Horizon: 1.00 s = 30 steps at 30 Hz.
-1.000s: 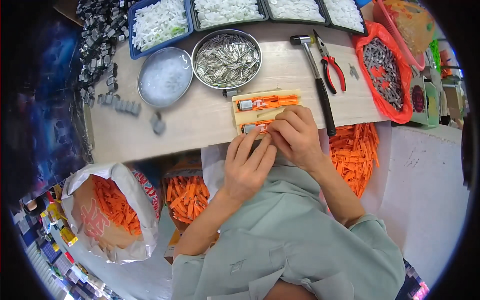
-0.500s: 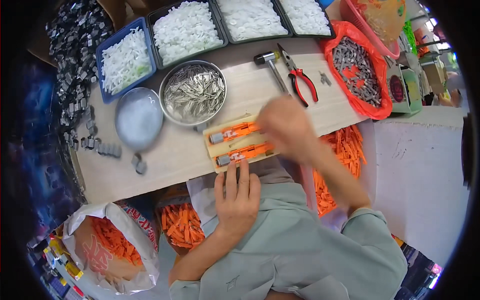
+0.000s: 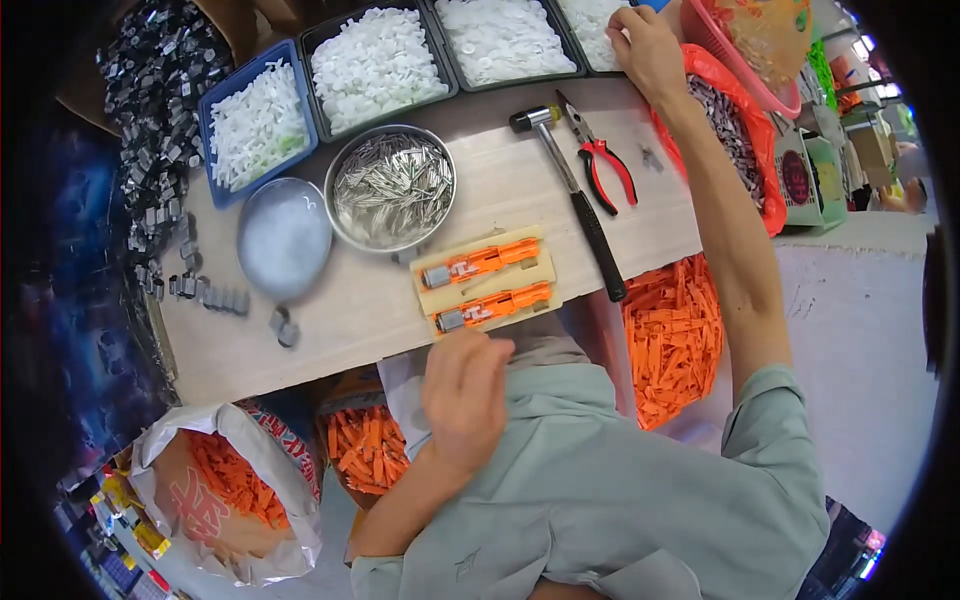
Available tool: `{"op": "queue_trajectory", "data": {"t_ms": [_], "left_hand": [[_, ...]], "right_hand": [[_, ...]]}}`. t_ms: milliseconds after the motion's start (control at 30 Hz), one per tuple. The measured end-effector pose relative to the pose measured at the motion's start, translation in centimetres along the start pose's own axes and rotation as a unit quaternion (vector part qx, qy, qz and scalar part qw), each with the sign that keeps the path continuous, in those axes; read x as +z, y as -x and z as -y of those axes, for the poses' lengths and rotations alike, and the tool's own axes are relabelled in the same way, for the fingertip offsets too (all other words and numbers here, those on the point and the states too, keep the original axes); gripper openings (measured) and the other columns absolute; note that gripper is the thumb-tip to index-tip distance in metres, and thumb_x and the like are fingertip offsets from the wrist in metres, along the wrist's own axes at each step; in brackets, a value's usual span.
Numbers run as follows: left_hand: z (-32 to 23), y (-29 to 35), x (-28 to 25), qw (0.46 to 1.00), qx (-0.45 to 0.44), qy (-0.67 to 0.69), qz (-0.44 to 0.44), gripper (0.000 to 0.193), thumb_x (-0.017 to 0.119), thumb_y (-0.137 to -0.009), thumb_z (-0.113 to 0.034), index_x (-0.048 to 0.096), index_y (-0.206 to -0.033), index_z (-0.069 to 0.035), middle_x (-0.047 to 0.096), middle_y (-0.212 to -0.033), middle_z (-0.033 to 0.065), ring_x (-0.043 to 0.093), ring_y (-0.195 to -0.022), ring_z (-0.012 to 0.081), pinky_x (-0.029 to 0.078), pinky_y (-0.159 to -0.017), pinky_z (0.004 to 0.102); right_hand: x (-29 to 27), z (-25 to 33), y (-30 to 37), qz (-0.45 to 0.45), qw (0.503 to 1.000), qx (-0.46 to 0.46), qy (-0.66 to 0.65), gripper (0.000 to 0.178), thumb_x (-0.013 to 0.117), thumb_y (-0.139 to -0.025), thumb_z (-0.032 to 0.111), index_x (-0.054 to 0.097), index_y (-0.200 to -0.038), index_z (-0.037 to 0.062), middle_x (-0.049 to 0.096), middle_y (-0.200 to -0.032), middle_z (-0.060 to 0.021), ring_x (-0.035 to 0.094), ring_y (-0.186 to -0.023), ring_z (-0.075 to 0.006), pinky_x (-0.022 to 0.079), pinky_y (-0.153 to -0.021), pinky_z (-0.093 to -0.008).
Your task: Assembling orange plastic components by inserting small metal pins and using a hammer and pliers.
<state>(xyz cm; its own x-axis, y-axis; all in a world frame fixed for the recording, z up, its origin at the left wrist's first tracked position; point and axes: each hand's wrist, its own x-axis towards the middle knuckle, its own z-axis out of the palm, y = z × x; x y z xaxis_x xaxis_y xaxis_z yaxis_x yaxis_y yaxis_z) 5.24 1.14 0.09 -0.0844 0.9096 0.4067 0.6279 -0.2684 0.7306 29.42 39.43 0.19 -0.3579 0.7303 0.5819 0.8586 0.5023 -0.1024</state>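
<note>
Two orange parts [image 3: 487, 283] lay side by side in a pale wooden jig [image 3: 428, 297] at the centre of the frame, close to the near edge of the worktop [image 3: 330, 330]. We saw our left hand [image 3: 465, 395] just below that edge, against the grey-green shirt [image 3: 620, 480], its fingers loosely curled and its grip holding nothing that we could make out. Our right hand [image 3: 650, 50] reached to the upper right of the frame, its fingers resting at the rim of a dark tray of white pieces [image 3: 595, 20]; whether its grip had closed on anything we could not tell.

Between jig and right arm lay a black-handled hammer [image 3: 578, 200] and red-handled pliers [image 3: 600, 160], near each other, with bare wood around them. Left of the jig stood a round metal bowl of silvery pins [image 3: 390, 188], and beside it, further left, a round lid or dish [image 3: 284, 238]. Bare worktop lay open below the dish, in the lower left of the board.

Under the worktop edge, a heap of orange parts [image 3: 675, 340] sat at the right, more in a box [image 3: 365, 450] at the centre, and a white bag [image 3: 230, 490] of them at the lower left.
</note>
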Motion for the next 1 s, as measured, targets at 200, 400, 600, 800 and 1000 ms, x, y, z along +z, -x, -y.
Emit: {"op": "queue_trajectory", "data": {"t_ms": [200,400,600,800,1000], "left_hand": [[0.3,-3.7,-0.8,0.905,-0.264,0.324,-0.083,0.012,0.063,-0.093,0.008,0.067,-0.103,0.004,0.067,-0.101,0.008,0.064,-0.092,0.0154,0.053,-0.082,0.0268],[0.2,-3.2,0.8,0.832,-0.302,0.455,-0.094,0.019,0.064,-0.094,0.006,0.057,-0.111,0.001,0.068,-0.106,0.0089,0.064,-0.094,0.0072,0.053,-0.083,0.0195],[-0.1,-2.3,0.9,0.841,-0.3,0.436,-0.11,0.02,0.064,-0.093,0.008,0.054,-0.11,0.001,0.068,-0.107,0.0105,0.065,-0.094,0.009,0.054,-0.084,0.0214],[-0.2,-1.8,1.1,0.852,-0.31,0.401,-0.13,0.021,0.064,-0.092,0.008,0.053,-0.109,0.002,0.068,-0.105,0.0114,0.065,-0.095,0.0109,0.055,-0.085,0.023],[0.1,-0.9,1.1,0.942,-0.21,0.236,-0.111,0.024,0.066,-0.091,0.008,0.055,-0.111,0.003,0.068,-0.105,0.0103,0.065,-0.093,0.0115,0.054,-0.084,0.0238]], "right_hand": [[-5.6,15.9,10.3,0.1,0.897,0.16,-0.4,0.008,0.059,-0.1,0.006,0.062,-0.102,-0.0011,0.068,-0.096,-0.0056,0.062,-0.091,-0.0107,0.05,-0.082,-0.0257],[-9.3,25.7,18.3,0.136,0.667,0.328,-0.655,0.009,0.061,-0.101,0.008,0.058,-0.104,0.0,0.067,-0.105,-0.0073,0.061,-0.097,-0.0105,0.049,-0.089,-0.0246],[-9.1,26.4,19.6,0.097,0.663,0.341,-0.66,0.011,0.062,-0.101,0.011,0.057,-0.104,0.0008,0.067,-0.107,-0.0083,0.062,-0.097,-0.0103,0.05,-0.09,-0.0248],[-9.3,27.0,20.0,0.088,0.684,0.33,-0.645,0.011,0.062,-0.101,0.007,0.056,-0.105,-0.0004,0.067,-0.109,-0.011,0.064,-0.098,-0.0132,0.051,-0.09,-0.0263],[-8.9,26.8,21.3,0.036,0.827,0.168,-0.535,0.01,0.062,-0.098,-0.001,0.055,-0.105,-0.0022,0.065,-0.112,-0.0145,0.065,-0.098,-0.0151,0.054,-0.087,-0.0273]]}}
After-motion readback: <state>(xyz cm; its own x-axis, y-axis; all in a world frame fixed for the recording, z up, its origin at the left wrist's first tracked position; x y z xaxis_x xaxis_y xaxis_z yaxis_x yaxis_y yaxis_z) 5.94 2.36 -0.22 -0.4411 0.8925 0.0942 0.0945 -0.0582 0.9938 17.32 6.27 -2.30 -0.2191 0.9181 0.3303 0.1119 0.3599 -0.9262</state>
